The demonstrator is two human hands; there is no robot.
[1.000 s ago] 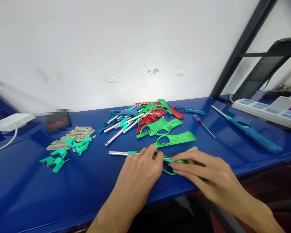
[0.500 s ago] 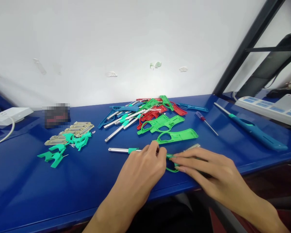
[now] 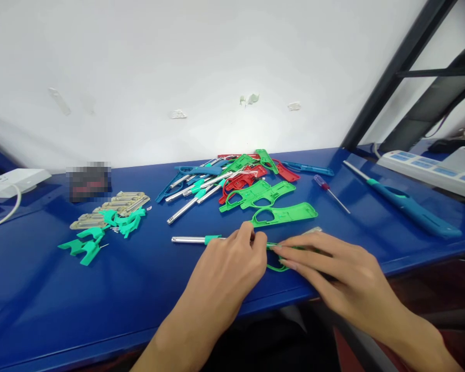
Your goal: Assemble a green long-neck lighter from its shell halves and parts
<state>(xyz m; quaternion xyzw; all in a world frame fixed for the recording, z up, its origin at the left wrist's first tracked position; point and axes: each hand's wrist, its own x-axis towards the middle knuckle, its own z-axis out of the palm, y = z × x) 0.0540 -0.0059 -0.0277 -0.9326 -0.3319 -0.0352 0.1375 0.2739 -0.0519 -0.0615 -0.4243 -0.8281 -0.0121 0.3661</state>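
Observation:
Near the front edge of the blue table lies a partly put-together gas lighter [image 3: 191, 239], its silver tube pointing left with a teal collar. My left hand [image 3: 232, 261] is closed around it just right of the collar, knuckles up. At the lighter's green handle shell [image 3: 277, 267], my right hand [image 3: 339, 268] presses with its fingertips close together. A clear fuel tank [image 3: 314, 230] shows partly behind the right hand. Both hands hide most of the handle's inside.
Behind the hands lie green handle shells [image 3: 287, 213], red shells [image 3: 248, 178] and silver tubes [image 3: 186, 206]. At left are clear tanks [image 3: 120, 206] and teal triggers [image 3: 87, 248]. At right are a screwdriver [image 3: 331, 194], a blue lighter [image 3: 414, 209] and a power strip [image 3: 434, 168].
My right fingertips have shifted slightly at the green shell, and the teal piece beneath them no longer shows. My left hand keeps its hold. The view has moved a little.

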